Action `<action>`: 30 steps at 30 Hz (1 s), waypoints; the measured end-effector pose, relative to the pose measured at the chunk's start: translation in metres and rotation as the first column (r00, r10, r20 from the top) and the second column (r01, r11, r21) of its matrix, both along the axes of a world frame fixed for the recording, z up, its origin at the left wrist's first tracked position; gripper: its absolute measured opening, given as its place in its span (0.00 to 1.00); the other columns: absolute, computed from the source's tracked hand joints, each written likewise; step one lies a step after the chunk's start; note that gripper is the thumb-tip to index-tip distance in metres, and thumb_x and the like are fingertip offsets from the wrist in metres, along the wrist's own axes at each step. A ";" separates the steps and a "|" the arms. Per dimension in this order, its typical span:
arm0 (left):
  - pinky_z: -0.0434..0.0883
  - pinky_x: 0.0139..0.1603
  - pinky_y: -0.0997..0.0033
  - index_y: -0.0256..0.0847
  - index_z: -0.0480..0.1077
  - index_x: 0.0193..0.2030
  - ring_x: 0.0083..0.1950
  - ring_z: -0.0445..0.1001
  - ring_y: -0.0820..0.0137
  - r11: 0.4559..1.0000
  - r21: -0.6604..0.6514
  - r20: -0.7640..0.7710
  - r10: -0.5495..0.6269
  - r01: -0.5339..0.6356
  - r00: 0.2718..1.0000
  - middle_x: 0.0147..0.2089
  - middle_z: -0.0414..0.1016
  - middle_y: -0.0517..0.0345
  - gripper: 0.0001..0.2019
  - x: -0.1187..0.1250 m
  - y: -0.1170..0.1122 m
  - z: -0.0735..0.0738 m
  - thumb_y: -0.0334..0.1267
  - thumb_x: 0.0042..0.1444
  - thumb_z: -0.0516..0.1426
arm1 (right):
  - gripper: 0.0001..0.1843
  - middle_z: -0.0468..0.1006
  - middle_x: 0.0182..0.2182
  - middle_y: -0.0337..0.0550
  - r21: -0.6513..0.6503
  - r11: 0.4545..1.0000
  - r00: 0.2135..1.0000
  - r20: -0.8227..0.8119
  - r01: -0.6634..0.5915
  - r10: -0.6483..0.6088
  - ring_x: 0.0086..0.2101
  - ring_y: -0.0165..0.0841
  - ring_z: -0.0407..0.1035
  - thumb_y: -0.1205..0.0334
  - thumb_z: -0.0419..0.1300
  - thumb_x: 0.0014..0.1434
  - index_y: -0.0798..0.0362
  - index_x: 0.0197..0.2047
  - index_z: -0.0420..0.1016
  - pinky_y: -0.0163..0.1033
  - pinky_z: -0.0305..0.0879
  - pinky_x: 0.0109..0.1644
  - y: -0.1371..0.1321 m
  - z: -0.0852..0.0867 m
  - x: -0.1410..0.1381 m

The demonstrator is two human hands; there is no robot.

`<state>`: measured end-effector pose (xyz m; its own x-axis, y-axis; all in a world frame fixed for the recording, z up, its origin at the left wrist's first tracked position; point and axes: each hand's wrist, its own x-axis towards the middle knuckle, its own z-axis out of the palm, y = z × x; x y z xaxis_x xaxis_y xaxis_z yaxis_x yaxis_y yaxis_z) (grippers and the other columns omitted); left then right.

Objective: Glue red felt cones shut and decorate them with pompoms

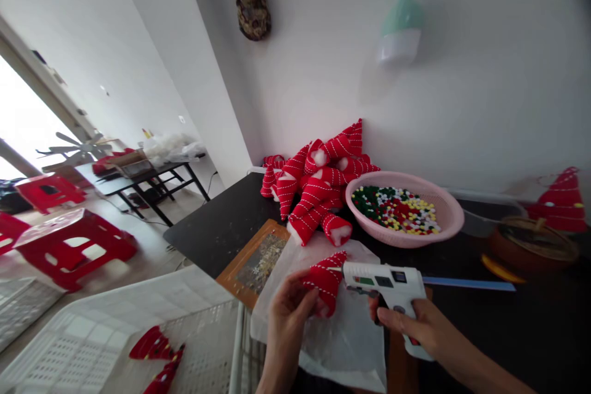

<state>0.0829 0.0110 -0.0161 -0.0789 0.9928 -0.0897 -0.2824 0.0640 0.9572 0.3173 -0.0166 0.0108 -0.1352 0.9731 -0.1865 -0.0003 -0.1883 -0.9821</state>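
My left hand is closed around a stuffed red cone with white dashed stripes, over a translucent white sheet. My right hand grips a white glue gun, fingers at its trigger. The gun's nozzle points left and meets the cone's upper part; whether it touches cannot be made out. From the gun's back end a long bluish glue stick sticks out to the right. Behind my hands lies a heap of similar striped red cones, some showing white stuffing.
A pink basket of small coloured pompoms stands behind the glue gun. Further right are a brown bowl and a decorated red cone. At lower left, a white plastic crate holds decorated cones. A wooden frame lies under the sheet's left edge.
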 end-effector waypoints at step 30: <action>0.79 0.46 0.67 0.39 0.79 0.51 0.42 0.82 0.63 0.992 -0.065 -0.035 -0.110 0.108 0.993 0.44 0.84 0.49 0.20 -0.012 -0.024 0.014 0.47 0.55 0.67 | 0.31 0.78 0.30 0.44 -0.082 0.983 0.977 0.125 -0.163 0.172 0.28 0.32 0.65 0.30 0.64 0.54 0.54 0.32 0.80 0.36 0.64 0.33 -0.010 -0.006 -0.012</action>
<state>0.0712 -0.0128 -0.0023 0.0252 0.9882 -0.1513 -0.2334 0.1529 0.9603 0.3055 -0.0265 0.0052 -0.2652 0.9224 -0.2809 0.1649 -0.2436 -0.9557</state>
